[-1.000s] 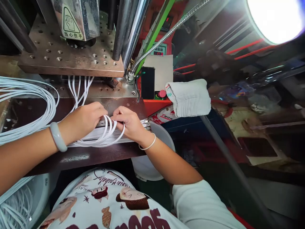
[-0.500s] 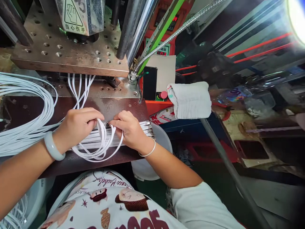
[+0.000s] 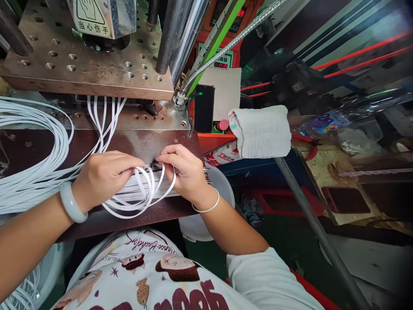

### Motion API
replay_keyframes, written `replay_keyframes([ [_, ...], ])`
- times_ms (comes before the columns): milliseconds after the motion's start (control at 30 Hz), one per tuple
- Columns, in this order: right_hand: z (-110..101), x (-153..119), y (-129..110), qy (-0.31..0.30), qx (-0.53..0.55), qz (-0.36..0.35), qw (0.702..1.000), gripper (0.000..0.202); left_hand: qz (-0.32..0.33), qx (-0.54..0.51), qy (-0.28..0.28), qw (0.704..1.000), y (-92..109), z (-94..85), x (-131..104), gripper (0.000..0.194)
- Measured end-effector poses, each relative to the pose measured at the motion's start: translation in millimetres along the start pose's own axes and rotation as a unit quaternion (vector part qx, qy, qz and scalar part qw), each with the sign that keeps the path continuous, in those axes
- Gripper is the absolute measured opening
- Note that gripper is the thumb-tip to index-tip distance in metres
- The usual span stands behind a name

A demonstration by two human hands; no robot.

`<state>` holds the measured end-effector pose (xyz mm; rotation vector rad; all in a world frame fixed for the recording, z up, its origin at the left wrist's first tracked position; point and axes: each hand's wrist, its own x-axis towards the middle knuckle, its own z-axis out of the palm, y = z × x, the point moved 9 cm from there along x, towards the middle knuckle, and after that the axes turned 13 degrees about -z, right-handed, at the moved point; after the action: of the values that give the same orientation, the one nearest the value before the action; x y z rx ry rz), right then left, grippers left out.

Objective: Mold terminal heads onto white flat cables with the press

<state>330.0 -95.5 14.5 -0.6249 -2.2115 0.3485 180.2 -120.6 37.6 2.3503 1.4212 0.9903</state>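
Observation:
My left hand (image 3: 105,178) pinches looped white cables (image 3: 142,193) between thumb and fingertips. Facing it, my right hand (image 3: 187,172) is closed on the other side of the same loops, near a small dark metal piece (image 3: 154,165) between the two sets of fingertips. Below the hands, more white cables lie side by side on the brown bench top (image 3: 135,140). A large coil of white cable (image 3: 48,159) spreads to the left. Several cables run up under the press plate (image 3: 97,82).
Behind the bench stands the press, with thick metal posts (image 3: 174,38). A folded white cloth (image 3: 261,131) caps a grey pole (image 3: 306,206) at the right. A dark phone (image 3: 204,109) and a red button (image 3: 223,125) are beside the press. A white bucket (image 3: 222,185) stands below the bench's right end.
My right hand has shifted slightly right and up, its fingertips farther from the left hand's. The cable loops have moved right with the hands. The camera view has shifted a little.

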Motion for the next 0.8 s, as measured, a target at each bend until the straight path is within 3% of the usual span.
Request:
replay_keyframes([
  [133,2.4,1.2,1.1,-0.025,0.01,0.004,1.0,0.023,0.091,0.031,-0.002,0.995,14.0,3.1,-8.0,0.026],
  [200,4.6,1.4,3.5,-0.032,0.027,0.006,0.999,0.022,0.107,0.036,-0.012,0.994,16.0,5.2,-11.6,0.025],
  [300,9.3,1.0,7.4,-0.039,0.041,0.007,0.998,0.021,0.062,0.064,-0.033,0.995,9.5,6.6,-11.7,0.029],
  [467,10.0,2.0,-1.8,-0.015,-0.001,-0.057,0.998,0.024,-0.002,0.248,-0.062,0.967,-3.3,6.4,-4.3,0.037],
  [667,10.1,0.0,-1.9,-0.001,0.003,-0.085,0.996,0.021,-0.037,0.143,-0.052,0.988,-15.3,-2.8,8.2,0.036],
  [800,19.0,-1.8,-1.5,-0.039,-0.002,-0.1,0.994,0.019,-0.1,0.052,0.015,0.994,-25.1,-19.2,10.0,0.026],
])
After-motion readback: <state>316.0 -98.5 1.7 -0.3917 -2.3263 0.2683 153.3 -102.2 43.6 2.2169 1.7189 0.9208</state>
